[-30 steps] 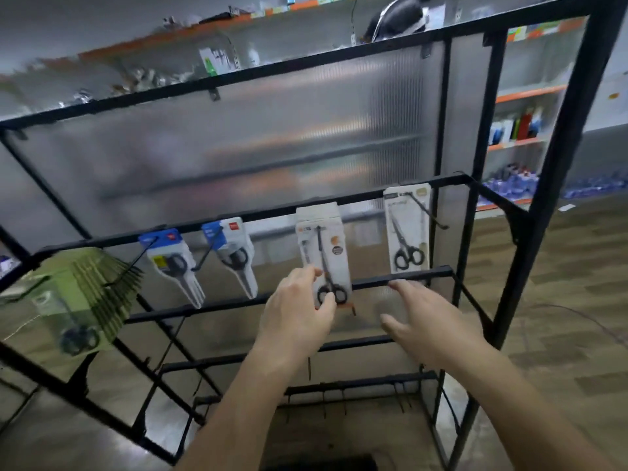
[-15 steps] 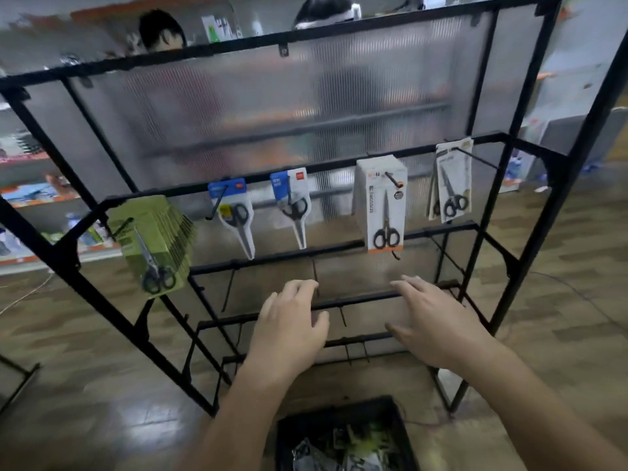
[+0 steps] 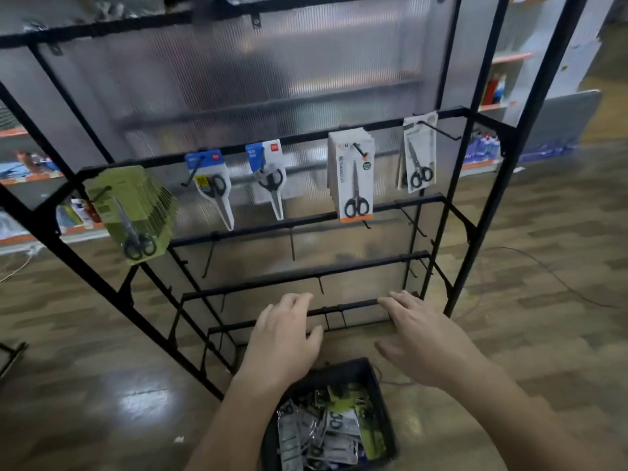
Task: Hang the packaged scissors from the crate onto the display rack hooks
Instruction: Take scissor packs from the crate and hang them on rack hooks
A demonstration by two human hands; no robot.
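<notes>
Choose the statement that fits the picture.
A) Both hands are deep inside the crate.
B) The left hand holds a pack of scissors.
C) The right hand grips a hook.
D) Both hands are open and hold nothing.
D: the left hand and the right hand show relaxed, spread fingers with nothing in them, and neither reaches into the crate.

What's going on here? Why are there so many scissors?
A person is filling a black display rack with packaged scissors. Five hooks on the top row already hold packs, from the green packs on the left to the grey packs on the right. The lower hooks in view are bare. The left hand and right hand are open and hold nothing, hovering above a black crate on the floor with more packs inside.
</notes>
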